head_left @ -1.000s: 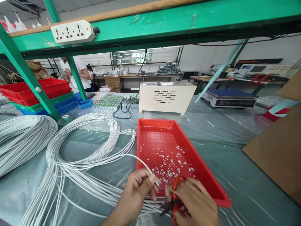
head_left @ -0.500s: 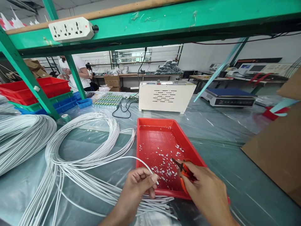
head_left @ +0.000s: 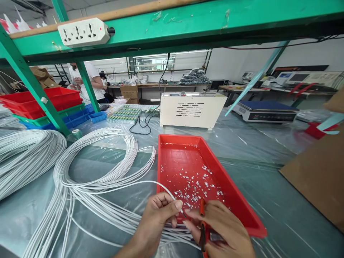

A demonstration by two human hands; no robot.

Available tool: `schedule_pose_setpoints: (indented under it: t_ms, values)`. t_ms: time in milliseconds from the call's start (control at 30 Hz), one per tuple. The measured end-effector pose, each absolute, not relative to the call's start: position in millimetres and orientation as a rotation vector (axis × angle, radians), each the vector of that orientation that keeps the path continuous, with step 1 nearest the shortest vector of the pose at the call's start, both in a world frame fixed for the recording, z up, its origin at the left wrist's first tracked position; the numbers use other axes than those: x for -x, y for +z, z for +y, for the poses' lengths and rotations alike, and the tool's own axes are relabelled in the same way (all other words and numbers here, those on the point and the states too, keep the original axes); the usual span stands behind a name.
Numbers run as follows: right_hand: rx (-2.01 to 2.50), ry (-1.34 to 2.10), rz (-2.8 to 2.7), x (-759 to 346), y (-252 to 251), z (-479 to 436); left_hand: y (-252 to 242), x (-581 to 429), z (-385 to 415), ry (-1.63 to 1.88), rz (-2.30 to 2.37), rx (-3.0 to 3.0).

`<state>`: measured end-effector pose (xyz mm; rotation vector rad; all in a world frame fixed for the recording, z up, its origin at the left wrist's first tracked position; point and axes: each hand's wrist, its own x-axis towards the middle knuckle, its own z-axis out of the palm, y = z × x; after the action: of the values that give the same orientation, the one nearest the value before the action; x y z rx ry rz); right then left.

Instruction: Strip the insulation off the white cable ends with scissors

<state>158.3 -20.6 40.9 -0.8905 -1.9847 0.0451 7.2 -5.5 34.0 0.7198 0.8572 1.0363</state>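
Thumb and forefinger of the left hand [head_left: 160, 215] are clamped on a slim white-sheathed cable [head_left: 167, 190], close to its dark tip, over the near end of a shallow red plastic tray [head_left: 177, 154]. The right hand [head_left: 223, 227] is closed around an orange-handled cutting tool [head_left: 202, 208], its thumb and forefinger beside that tip; whether they touch it cannot be told. Small silvery-white scraps [head_left: 194, 197] lie scattered on the tray's floor. White cable ends [head_left: 176, 234] run in a bundle along the tray's near edge, below the hands. Left of the tray lies a large coil of white cable [head_left: 61, 165], and farther left a thicker white coil [head_left: 32, 154]. Directly behind the tray stands a cream metal box with dark slots [head_left: 193, 113]. A white scale with a dark blue top [head_left: 268, 106] sits beyond the tray, to its right; far behind, to its left, stands a co-worker in a white top [head_left: 92, 77].
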Motion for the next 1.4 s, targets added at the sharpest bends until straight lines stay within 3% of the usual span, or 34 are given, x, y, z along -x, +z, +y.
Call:
schedule_pose_setpoints:
  t_ms: [367, 467, 567, 867, 1400]
  values:
    - [1.047, 0.071, -1.842, -163, 38, -25, 37, -9, -13, 1.026, 1.045, -1.087]
    - [1.19, 0.355, -1.662, -158, 42, -27, 41, -8, -19, 1.207, 1.163, -1.454]
    - [1.26, 0.713, -1.445, -152, 45, -29, 43, -7, -22, 1.154, 1.12, -1.697]
    - [1.219, 1.408, -1.128, -157, 46, -25, 43, -9, -21, 1.046, 1.086, -1.569]
    - [1.252, 1.234, -1.263, -162, 39, -21, 49, -9, -20, 0.959, 0.911, -1.399]
